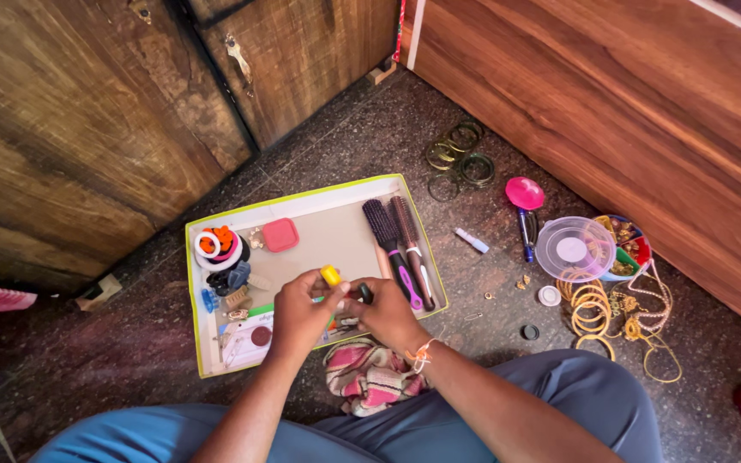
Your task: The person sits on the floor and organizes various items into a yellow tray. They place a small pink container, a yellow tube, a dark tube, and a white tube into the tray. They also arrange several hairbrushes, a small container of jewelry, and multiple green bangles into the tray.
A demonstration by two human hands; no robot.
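A shallow cardboard tray (319,199) with a yellow-green rim lies on the dark speckled floor (473,283), its long side running left to right. Inside it, at the right edge, two hairbrushes (398,244) lie side by side, bristles away from the person and handles toward them. In the tray's far left part sits a rounded pink square case (280,234), and left of that a heap of white, orange and dark hair ties (219,249). At the tray's near left corner lies a flat white packet (246,340) with a dark round spot. Right of the tray, well apart, stands a clear round lidded container (575,249). Over the tray's near edge the left hand (300,313) pinches a small yellow piece (330,275), a stubby cap-like shape, between its fingertips; which way it points cannot be told. The right hand (388,313), just beside, holds a small dark piece (365,293) in its closed grip.
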